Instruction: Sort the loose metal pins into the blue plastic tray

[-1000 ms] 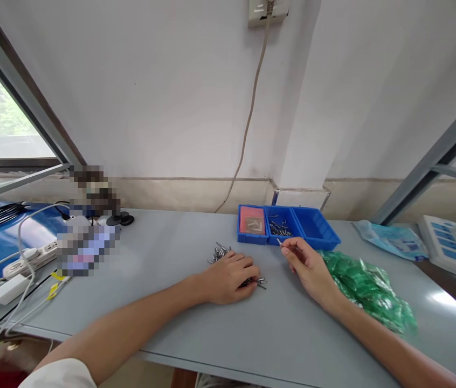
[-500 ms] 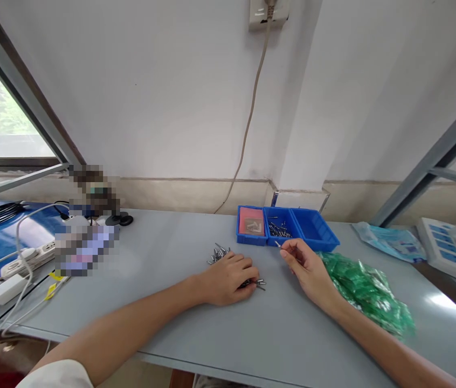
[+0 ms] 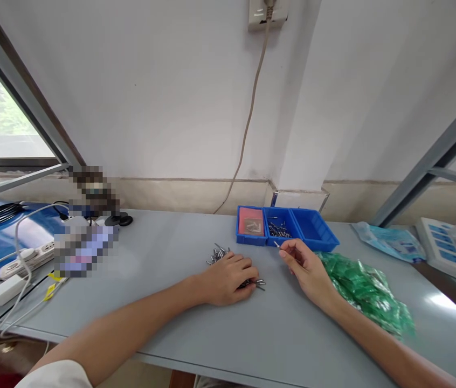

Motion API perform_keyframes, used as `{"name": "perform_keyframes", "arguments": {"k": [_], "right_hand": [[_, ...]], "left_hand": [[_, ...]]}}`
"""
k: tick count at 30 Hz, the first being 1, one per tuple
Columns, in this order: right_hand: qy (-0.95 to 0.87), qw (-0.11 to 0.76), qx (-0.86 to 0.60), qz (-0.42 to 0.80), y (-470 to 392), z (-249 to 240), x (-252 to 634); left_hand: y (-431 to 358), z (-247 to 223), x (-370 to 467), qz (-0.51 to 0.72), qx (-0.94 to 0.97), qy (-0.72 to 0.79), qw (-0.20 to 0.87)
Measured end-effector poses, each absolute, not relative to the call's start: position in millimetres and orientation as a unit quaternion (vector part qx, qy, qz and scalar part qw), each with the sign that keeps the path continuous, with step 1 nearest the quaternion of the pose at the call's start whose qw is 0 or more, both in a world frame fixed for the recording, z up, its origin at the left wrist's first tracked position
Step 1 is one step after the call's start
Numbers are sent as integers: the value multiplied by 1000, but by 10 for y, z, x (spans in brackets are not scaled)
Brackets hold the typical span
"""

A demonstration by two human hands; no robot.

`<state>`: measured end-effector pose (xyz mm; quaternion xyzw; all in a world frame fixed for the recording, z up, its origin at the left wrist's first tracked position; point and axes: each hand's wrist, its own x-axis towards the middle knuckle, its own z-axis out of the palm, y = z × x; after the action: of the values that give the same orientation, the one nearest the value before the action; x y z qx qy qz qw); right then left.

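Note:
Small metal pins (image 3: 218, 253) lie in a loose pile on the grey table (image 3: 163, 328). My left hand (image 3: 230, 277) rests over the pile, fingers curled, with pins showing beyond its thumb and fingertips; what is under the palm is hidden. To the right, my right hand (image 3: 301, 264) pinches one small metal pin (image 3: 277, 244) between thumb and forefinger, just in front of the blue trays. The middle blue tray (image 3: 270, 241) has several similar pins in it. A reddish card and a small clear bag lie in the left blue tray (image 3: 249, 238).
The right blue tray (image 3: 312, 226) stands beside the others. Crumpled green plastic (image 3: 369, 296) lies by my right forearm. Further right are a light blue packet (image 3: 389, 241) and a white device (image 3: 450, 258). Cables and a power strip (image 3: 29, 258) are at the left.

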<state>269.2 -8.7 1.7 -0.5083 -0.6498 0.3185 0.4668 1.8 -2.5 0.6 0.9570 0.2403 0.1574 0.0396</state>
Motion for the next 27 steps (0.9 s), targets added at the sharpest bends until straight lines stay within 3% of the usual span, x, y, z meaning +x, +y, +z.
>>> {"name": "perform_keyframes", "arguments": {"k": [13, 27], "right_hand": [[-588, 475, -500, 422, -94, 67, 2682], [-591, 476, -496, 423, -89, 62, 2676]], "left_hand": [[-15, -12, 25, 156, 956, 243, 45], [-28, 11, 18, 158, 957, 241, 46]]}}
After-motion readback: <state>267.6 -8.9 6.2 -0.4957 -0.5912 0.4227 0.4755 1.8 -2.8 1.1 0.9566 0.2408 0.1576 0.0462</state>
